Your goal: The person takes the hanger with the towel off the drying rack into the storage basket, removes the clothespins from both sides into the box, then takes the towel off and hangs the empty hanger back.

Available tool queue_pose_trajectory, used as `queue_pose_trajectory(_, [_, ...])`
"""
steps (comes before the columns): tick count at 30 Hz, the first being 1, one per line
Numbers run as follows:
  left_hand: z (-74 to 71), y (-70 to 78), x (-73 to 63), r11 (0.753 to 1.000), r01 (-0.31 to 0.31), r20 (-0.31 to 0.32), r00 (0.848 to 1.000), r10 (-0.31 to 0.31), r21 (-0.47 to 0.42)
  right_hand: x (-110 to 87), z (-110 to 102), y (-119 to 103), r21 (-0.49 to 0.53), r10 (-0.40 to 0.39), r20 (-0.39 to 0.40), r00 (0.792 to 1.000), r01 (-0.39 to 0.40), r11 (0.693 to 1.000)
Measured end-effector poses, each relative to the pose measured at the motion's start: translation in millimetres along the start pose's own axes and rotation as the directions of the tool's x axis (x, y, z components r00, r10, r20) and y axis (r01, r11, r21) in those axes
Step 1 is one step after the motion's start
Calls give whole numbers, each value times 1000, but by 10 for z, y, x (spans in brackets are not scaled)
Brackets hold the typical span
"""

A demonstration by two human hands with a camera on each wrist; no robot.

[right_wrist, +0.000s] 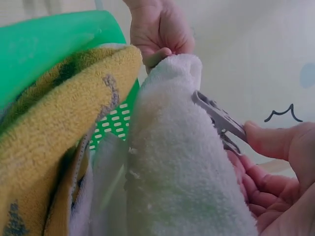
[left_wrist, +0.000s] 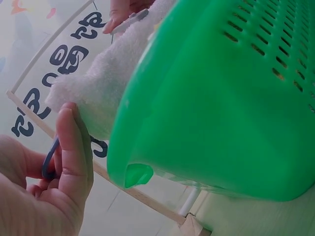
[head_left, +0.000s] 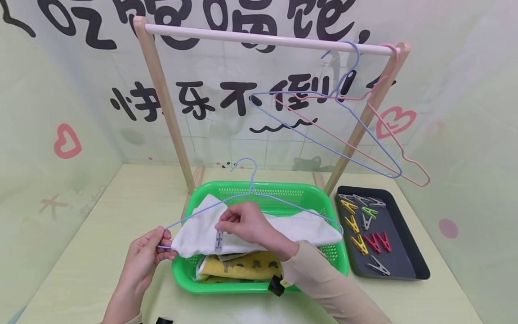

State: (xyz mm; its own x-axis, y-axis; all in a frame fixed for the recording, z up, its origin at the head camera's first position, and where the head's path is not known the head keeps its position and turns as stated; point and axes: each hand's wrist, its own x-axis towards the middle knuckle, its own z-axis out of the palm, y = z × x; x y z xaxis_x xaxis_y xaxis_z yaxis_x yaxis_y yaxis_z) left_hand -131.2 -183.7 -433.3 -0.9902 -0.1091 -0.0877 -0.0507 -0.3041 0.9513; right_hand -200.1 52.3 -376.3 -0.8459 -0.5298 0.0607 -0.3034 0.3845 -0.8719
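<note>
A white towel is draped over the lower bar of a blue clothes hanger, above a green basket. My left hand grips the hanger's left corner beside the towel's end. With thumb and fingers, my right hand pinches a grey clothespin. In the right wrist view the clothespin lies across the towel's folded edge, its handle ends between thumb and fingers. Inside the basket, under the white towel, lies a yellow patterned towel.
Behind the basket stands a wooden rack with a white rod. A blue hanger and a pink hanger hang at its right end. A dark tray on the right holds several coloured clothespins.
</note>
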Motion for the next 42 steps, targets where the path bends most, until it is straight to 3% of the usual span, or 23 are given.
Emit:
queue_pose_trajectory(5, [-24,1,-4,1000,-1,-2,1000,1,-11,-75,-82,18,68,-87,-115,989,96,993])
queue_pose_trajectory(10, [-38,-1,-8,1000,-13,8,1000,13,-24,-191,-317,49,69,-171,-221,960,190,979])
queue_pose_trajectory(17, [-40,-2,3,1000,-15,9,1000,15,-23,-491,-803,169,6,-185,-363,913,200,980])
queue_pose_trajectory(22, [-40,5,8,1000,-2,-1,1000,2,-19,-757,-1125,355,-66,-137,-449,883,120,991])
queue_pose_trajectory(27, [-35,10,16,1000,5,-3,1000,-5,-13,-1057,-1376,562,-181,-70,-536,842,-34,983])
queue_pose_trajectory(33, [-25,5,29,1000,-3,8,1000,3,-12,-1417,-1617,800,-187,101,-582,807,-254,949])
queue_pose_trajectory(39, [-25,-1,37,1000,-3,12,1000,3,-15,-1688,-1811,993,-136,179,-628,758,-333,933])
queue_pose_trajectory(42, [-28,1,33,1000,4,6,1000,-4,-14,-1793,-1885,1075,-182,212,-641,738,-414,892])
